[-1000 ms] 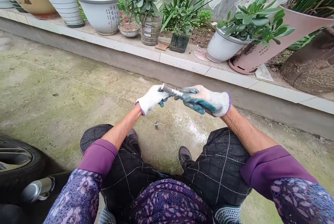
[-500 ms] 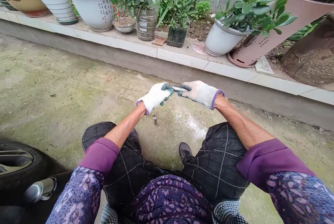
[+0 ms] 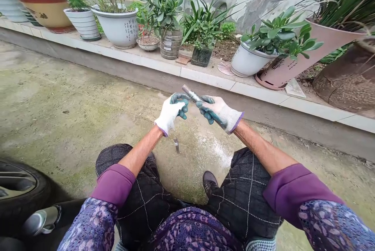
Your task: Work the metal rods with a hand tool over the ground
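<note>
My right hand (image 3: 215, 108), in a white glove with green-coated fingers, is closed around a slim dark metal rod (image 3: 187, 90). The rod has a shiny silver ribbed band near its upper part and slants up to the left, its far end free. Beside that end is my left hand (image 3: 176, 107), gloved alike, with its fingers curled in; whether anything small is between them is hidden. On the concrete below lies a short dark rod (image 3: 176, 145) with a silver band. White powder or flecks (image 3: 218, 150) are scattered to its right.
A tiled ledge (image 3: 208, 78) runs across in front, lined with potted plants, among them a white pot (image 3: 250, 61) and a tilted pink pot (image 3: 288, 65). At the left are a car wheel (image 3: 17, 182) and a metal cup (image 3: 42, 219). My shoe (image 3: 210, 182) rests near the powder.
My left hand has come off the rod and moved slightly left. The rod, still in my right hand, has turned so its free end points up and left. The view has tilted up somewhat.
</note>
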Demonstrator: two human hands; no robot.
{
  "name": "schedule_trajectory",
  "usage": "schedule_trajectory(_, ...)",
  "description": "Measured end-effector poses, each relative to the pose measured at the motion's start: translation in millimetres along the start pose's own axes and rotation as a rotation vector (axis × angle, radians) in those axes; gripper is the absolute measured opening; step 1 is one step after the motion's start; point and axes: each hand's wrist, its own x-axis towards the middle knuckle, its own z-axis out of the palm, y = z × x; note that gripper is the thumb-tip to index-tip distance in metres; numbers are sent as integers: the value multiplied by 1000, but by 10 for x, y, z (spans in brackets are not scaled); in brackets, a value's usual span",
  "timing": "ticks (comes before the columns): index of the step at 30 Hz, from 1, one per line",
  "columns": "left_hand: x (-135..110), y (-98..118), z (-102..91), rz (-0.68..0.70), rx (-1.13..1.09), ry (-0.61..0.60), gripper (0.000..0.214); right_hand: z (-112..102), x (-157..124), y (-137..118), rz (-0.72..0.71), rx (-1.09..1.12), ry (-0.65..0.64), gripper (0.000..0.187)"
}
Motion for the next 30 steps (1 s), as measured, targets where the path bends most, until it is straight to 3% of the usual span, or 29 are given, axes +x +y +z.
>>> schedule_trajectory(5, 37, -47, -1, 63, 4, 71, 17, 119, -16, 8, 32, 202, -2, 18)
schedule_trajectory(9, 38, -48, 2, 5, 16, -44, 16, 197, 51, 52, 17, 240, 23, 23)
schedule_trajectory(12, 40, -41, 51, -62, -42, -151, 29, 268, 118, 113, -5, 128, 101, 19)
schedule_trajectory(16, 87, -33, 149, -120, 59, -63, 30, 337, 152, 173, -112, -174, 110, 19)
schedule_trajectory(19, 99, 100, 103, -190, 160, -52, 31, 237, 172, 173, -185, -188, 5, 25)
schedule_trajectory(24, 30, 515, -153, -278, 318, -306, 42, -53, 379, 223, -167, 207, 41, 38)
schedule_trajectory(26, 7, 587, -224, -265, 345, -379, 41, -40, 466, 275, -147, 296, -36, 47)
schedule_trajectory(30, -8, 533, -279, -230, 351, -366, 35, 179, 475, 352, -117, 332, -378, 46)
